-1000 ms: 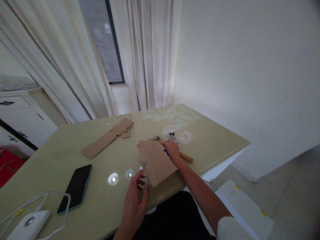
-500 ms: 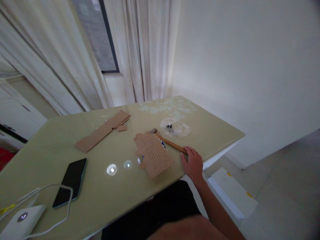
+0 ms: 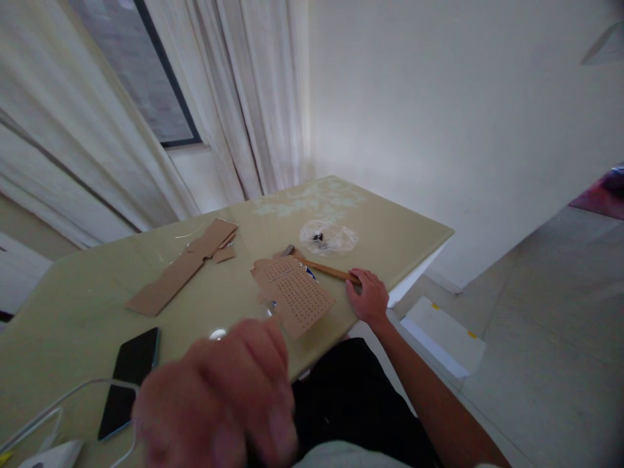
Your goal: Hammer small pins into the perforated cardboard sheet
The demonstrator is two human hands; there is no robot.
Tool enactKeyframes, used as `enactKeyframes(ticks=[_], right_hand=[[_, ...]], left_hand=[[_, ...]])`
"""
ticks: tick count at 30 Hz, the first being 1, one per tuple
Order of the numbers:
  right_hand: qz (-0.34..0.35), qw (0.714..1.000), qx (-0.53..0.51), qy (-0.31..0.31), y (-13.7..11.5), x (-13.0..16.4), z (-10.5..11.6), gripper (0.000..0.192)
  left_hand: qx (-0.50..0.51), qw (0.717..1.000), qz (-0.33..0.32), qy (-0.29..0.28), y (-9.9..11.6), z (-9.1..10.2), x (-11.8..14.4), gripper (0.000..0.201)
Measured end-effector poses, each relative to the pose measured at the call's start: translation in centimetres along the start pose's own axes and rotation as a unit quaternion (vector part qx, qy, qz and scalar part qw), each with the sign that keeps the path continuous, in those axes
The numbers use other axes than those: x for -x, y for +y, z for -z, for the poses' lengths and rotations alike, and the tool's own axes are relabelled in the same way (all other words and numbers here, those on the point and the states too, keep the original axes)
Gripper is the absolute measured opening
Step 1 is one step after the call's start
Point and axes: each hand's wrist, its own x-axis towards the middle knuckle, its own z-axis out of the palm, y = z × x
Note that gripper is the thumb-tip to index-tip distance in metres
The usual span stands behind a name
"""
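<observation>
At the table's right edge, my right hand [image 3: 369, 296] is closed around the end of a hammer's wooden handle [image 3: 329, 268]. The hammer's metal head [image 3: 288, 250] lies flat on the table at the far end of the handle. Beside the hammer is a brown cardboard piece [image 3: 297, 296] punched with rows of small holes, with something blue partly hidden beneath it. My left hand [image 3: 219, 396] is close to the camera, large and blurred, above the near side of the table. Its fingers look bent, but whether anything is in them cannot be made out.
Beyond the hammer lies a clear plastic bag [image 3: 336, 239] with small black pieces. Torn cardboard strips [image 3: 182, 266] lie at the left. A dark phone [image 3: 129, 380], a white cable [image 3: 73, 390] and part of a white device [image 3: 53, 455] are nearer. A white box [image 3: 443, 335] stands on the floor.
My left hand has come up into view over the near table, where before only a blurred patch showed at the bottom. The view has turned right. My right hand remains on the hammer handle.
</observation>
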Motion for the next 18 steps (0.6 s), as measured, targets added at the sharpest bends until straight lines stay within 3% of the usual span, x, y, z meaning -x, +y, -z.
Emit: enactKeyframes(ticks=[1, 2, 3, 5, 8, 11, 14, 18], right_hand=[[0.001, 1.000, -0.002, 0.003, 0.1, 0.0, -0.1, 0.032], [0.001, 1.000, -0.004, 0.007, 0.2, -0.1, -0.2, 0.032], [0.001, 1.000, -0.005, 0.010, 0.3, -0.1, -0.3, 0.032], [0.000, 1.000, -0.005, 0.016, 0.5, -0.2, -0.4, 0.031], [-0.001, 1.000, -0.004, 0.023, 0.7, -0.3, -0.5, 0.030], [-0.002, 1.000, -0.003, 0.025, 0.9, -0.3, -0.6, 0.030], [-0.001, 1.000, -0.005, 0.027, 1.0, -0.3, -0.7, 0.032], [0.008, 0.999, -0.007, 0.033, 1.3, -0.2, -0.8, 0.036]], left_hand=[[0.050, 0.997, 0.002, 0.064, -1.3, -0.7, -2.0, 0.064], [0.182, 0.958, 0.032, 0.218, -2.7, -1.6, -4.0, 0.061], [0.278, 0.900, 0.076, 0.327, -4.1, -2.5, -5.8, 0.054], [0.304, 0.871, 0.108, 0.371, -6.9, -4.3, -8.2, 0.047], [0.289, 0.861, 0.170, 0.382, -10.4, -6.8, -8.7, 0.044], [0.295, 0.859, 0.227, 0.352, -12.3, -9.0, -7.9, 0.052], [0.329, 0.865, 0.263, 0.272, -12.7, -10.7, -7.6, 0.058], [0.368, 0.879, 0.261, 0.156, -11.5, -11.7, -8.0, 0.063]])
